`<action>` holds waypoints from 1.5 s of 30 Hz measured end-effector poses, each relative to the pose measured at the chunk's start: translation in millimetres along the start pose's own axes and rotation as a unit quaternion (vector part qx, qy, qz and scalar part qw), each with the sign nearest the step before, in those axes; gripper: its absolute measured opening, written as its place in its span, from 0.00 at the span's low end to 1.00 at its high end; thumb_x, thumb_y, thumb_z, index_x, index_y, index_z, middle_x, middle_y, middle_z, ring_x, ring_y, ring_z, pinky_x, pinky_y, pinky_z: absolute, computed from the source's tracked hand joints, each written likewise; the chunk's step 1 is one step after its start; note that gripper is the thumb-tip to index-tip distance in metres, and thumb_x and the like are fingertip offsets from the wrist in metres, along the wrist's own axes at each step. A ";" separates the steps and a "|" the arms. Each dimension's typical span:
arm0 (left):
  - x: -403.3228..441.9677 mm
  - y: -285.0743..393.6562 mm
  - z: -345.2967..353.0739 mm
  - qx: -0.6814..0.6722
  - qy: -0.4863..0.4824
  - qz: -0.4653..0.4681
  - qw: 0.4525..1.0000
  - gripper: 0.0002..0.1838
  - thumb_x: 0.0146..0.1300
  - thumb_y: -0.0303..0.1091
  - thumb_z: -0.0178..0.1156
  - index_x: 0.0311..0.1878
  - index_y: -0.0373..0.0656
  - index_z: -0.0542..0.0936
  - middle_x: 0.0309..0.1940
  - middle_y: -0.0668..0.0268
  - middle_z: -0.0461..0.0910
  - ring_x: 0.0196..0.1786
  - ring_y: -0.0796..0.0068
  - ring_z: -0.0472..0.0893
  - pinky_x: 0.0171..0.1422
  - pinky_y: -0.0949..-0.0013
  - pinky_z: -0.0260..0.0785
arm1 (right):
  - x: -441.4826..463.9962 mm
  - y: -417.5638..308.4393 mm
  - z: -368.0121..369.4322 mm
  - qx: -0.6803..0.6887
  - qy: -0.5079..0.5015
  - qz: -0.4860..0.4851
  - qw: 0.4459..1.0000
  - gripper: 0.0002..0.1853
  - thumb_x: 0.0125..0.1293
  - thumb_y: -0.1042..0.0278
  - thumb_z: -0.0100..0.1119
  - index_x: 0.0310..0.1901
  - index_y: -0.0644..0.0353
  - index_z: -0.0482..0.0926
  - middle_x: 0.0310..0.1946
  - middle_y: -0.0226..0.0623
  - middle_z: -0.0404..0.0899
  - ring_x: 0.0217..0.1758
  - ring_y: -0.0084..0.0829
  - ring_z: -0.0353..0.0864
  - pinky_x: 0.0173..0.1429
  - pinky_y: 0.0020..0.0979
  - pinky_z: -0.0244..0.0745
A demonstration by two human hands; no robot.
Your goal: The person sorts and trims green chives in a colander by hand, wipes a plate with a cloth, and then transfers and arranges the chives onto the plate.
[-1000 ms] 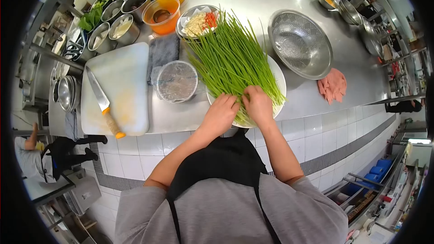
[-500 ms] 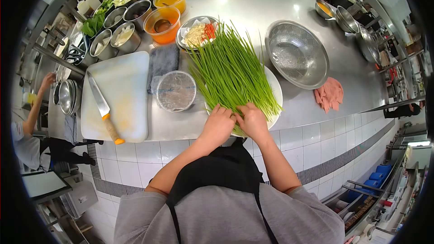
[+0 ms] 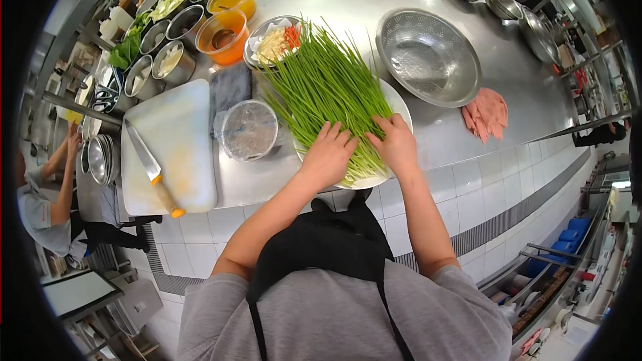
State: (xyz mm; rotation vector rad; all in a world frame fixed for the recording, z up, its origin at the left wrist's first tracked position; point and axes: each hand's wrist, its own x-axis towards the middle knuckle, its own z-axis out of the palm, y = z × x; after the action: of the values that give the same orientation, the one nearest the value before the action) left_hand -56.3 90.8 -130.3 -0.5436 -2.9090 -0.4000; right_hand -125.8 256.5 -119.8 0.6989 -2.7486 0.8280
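Note:
A big bunch of long green chives (image 3: pixel 328 87) lies across a white plate (image 3: pixel 403 108), pale stem ends toward me and tips pointing away. On the left side of the bunch rests my left hand (image 3: pixel 329 155), its fingers spread over the stems. My right hand (image 3: pixel 399 144) touches the right side near the plate's rim, thumb and fingers apart. Neither hand is closed round the stems. Left of the plate sits a round container covered in plastic wrap (image 3: pixel 249 130). Past the chives is a bowl of chopped garlic and red pieces (image 3: pixel 274 43).
A knife (image 3: pixel 146 157) lies on the white cutting board (image 3: pixel 190 180) at left, beside a dark folded cloth (image 3: pixel 231 90). A metal colander (image 3: pixel 428 57) and pink gloves (image 3: pixel 485 115) are at right. Orange tubs (image 3: pixel 223 37) stand behind. Another person (image 3: pixel 50 207) works at far left.
My hands were close together at the stem ends with fingers bunched. Now they are farther apart and farther up the stems, fingers spread. The view has shifted slightly.

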 end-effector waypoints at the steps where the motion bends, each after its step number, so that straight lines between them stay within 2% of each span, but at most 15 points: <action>1: -0.8 -1.1 -1.4 0.006 -0.025 -0.005 1.000 0.25 0.46 0.28 0.56 0.53 0.39 0.75 0.54 0.54 0.72 0.63 0.52 0.66 0.70 0.49 0.53 | -1.2 3.6 3.5 -0.003 0.003 0.006 1.000 0.14 0.50 0.66 0.67 0.41 0.57 0.82 0.32 0.38 0.74 0.35 0.41 0.78 0.39 0.37 0.74; 5: -10.7 -1.5 -5.5 0.008 -0.042 -0.015 0.999 0.23 0.46 0.28 0.57 0.50 0.40 0.76 0.50 0.56 0.74 0.61 0.52 0.68 0.69 0.48 0.53 | 2.0 17.3 5.6 0.007 0.019 0.055 0.998 0.12 0.50 0.66 0.66 0.39 0.55 0.83 0.31 0.39 0.75 0.35 0.41 0.78 0.38 0.38 0.74; 12: -20.8 6.3 -19.2 0.009 -0.012 -0.039 0.999 0.23 0.46 0.27 0.56 0.51 0.39 0.75 0.53 0.55 0.72 0.61 0.52 0.67 0.69 0.46 0.51 | 7.0 22.2 3.5 0.039 0.063 0.047 0.996 0.09 0.52 0.66 0.66 0.36 0.55 0.83 0.29 0.40 0.75 0.30 0.42 0.78 0.35 0.38 0.74; 14: -4.4 10.4 -26.9 -0.026 0.047 -0.001 0.999 0.23 0.46 0.27 0.55 0.50 0.38 0.75 0.54 0.54 0.71 0.62 0.51 0.66 0.70 0.46 0.50 | 12.0 19.0 -2.0 0.110 0.026 0.078 0.991 0.09 0.52 0.66 0.66 0.36 0.56 0.83 0.28 0.40 0.74 0.29 0.42 0.78 0.35 0.38 0.74; 17: 21.4 -2.2 -4.6 -0.038 0.072 0.024 0.996 0.21 0.47 0.29 0.55 0.48 0.37 0.75 0.51 0.54 0.72 0.61 0.50 0.66 0.70 0.46 0.50 | 21.2 4.9 0.5 0.146 0.022 0.013 0.989 0.12 0.51 0.67 0.66 0.39 0.56 0.82 0.30 0.41 0.75 0.31 0.43 0.78 0.36 0.39 0.74; 18: 24.1 -6.7 1.2 -0.038 0.079 0.021 0.996 0.21 0.47 0.29 0.55 0.48 0.37 0.75 0.51 0.54 0.72 0.61 0.50 0.66 0.70 0.46 0.50 | 23.3 -0.1 4.7 0.142 0.021 0.007 0.990 0.12 0.51 0.67 0.66 0.39 0.56 0.82 0.30 0.41 0.75 0.31 0.43 0.78 0.36 0.39 0.74; 20: 26.9 -14.1 4.9 0.024 -0.008 0.004 1.000 0.18 0.48 0.30 0.54 0.45 0.37 0.76 0.48 0.54 0.73 0.61 0.51 0.67 0.70 0.47 0.51 | 25.0 -4.8 16.6 0.060 0.035 -0.061 0.996 0.14 0.51 0.67 0.66 0.42 0.56 0.81 0.33 0.42 0.74 0.33 0.44 0.78 0.38 0.40 0.74; 25: 12.3 -11.8 -4.2 0.029 0.010 -0.009 0.999 0.12 0.52 0.31 0.52 0.38 0.38 0.78 0.41 0.57 0.74 0.55 0.53 0.71 0.69 0.48 0.52 | 27.5 8.9 26.1 0.045 0.007 -0.009 0.999 0.14 0.52 0.67 0.65 0.42 0.57 0.80 0.34 0.44 0.74 0.34 0.47 0.77 0.38 0.41 0.74; 28: 5.5 -9.0 -7.8 0.019 -0.040 -0.043 0.998 0.17 0.48 0.30 0.55 0.44 0.39 0.77 0.45 0.57 0.73 0.57 0.53 0.69 0.69 0.45 0.52 | 29.2 13.9 24.1 0.072 0.013 0.028 0.997 0.13 0.52 0.68 0.65 0.41 0.57 0.80 0.33 0.44 0.74 0.33 0.47 0.77 0.37 0.40 0.74; 31: -6.5 -6.1 -6.6 0.031 0.006 -0.066 0.997 0.13 0.52 0.31 0.53 0.41 0.39 0.78 0.42 0.58 0.74 0.54 0.55 0.71 0.69 0.46 0.51 | 30.7 15.1 24.6 0.086 0.023 0.032 0.996 0.12 0.52 0.70 0.65 0.40 0.58 0.80 0.31 0.44 0.74 0.31 0.45 0.77 0.35 0.39 0.73; 34: -12.7 -5.5 -7.1 0.044 0.013 -0.073 0.996 0.20 0.49 0.30 0.55 0.48 0.40 0.76 0.48 0.57 0.73 0.57 0.54 0.69 0.69 0.44 0.50 | 29.7 11.4 22.4 0.105 0.044 0.026 0.993 0.11 0.52 0.71 0.65 0.39 0.59 0.81 0.29 0.42 0.73 0.29 0.42 0.76 0.33 0.38 0.72; 36: -13.1 -3.2 -10.7 0.044 0.073 -0.046 0.995 0.21 0.49 0.28 0.54 0.50 0.40 0.75 0.50 0.56 0.73 0.56 0.54 0.70 0.67 0.47 0.54 | 29.0 2.6 9.9 0.117 0.021 0.042 0.992 0.12 0.52 0.71 0.66 0.40 0.59 0.81 0.27 0.42 0.73 0.27 0.40 0.75 0.32 0.38 0.70; 39: -1.6 -0.2 -14.1 -0.017 0.088 -0.052 0.995 0.22 0.49 0.27 0.53 0.51 0.40 0.75 0.50 0.55 0.73 0.54 0.55 0.71 0.62 0.52 0.60 | 28.5 -0.2 1.1 0.130 0.054 0.028 0.990 0.11 0.52 0.72 0.66 0.38 0.60 0.81 0.23 0.40 0.72 0.24 0.36 0.73 0.29 0.33 0.67; 43: 29.5 -0.3 -4.3 -0.021 0.096 -0.054 0.994 0.23 0.49 0.27 0.52 0.52 0.40 0.75 0.50 0.54 0.73 0.50 0.55 0.73 0.54 0.56 0.65 | 28.6 20.9 2.2 0.059 0.095 0.009 0.994 0.07 0.54 0.72 0.62 0.37 0.59 0.81 0.27 0.42 0.72 0.28 0.41 0.75 0.32 0.38 0.70; 45: 46.7 -2.1 5.3 0.002 0.121 0.003 0.993 0.23 0.51 0.28 0.51 0.54 0.39 0.74 0.51 0.55 0.73 0.52 0.55 0.72 0.62 0.53 0.61 | 22.0 26.2 6.5 0.043 0.094 0.035 0.994 0.07 0.55 0.71 0.61 0.37 0.59 0.80 0.30 0.43 0.73 0.31 0.44 0.76 0.35 0.40 0.72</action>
State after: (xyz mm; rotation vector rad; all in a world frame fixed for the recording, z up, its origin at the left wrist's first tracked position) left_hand -100.6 105.8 -126.5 -0.4665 -2.6749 -0.4268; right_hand -158.0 263.6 -130.9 0.5130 -2.5950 0.9791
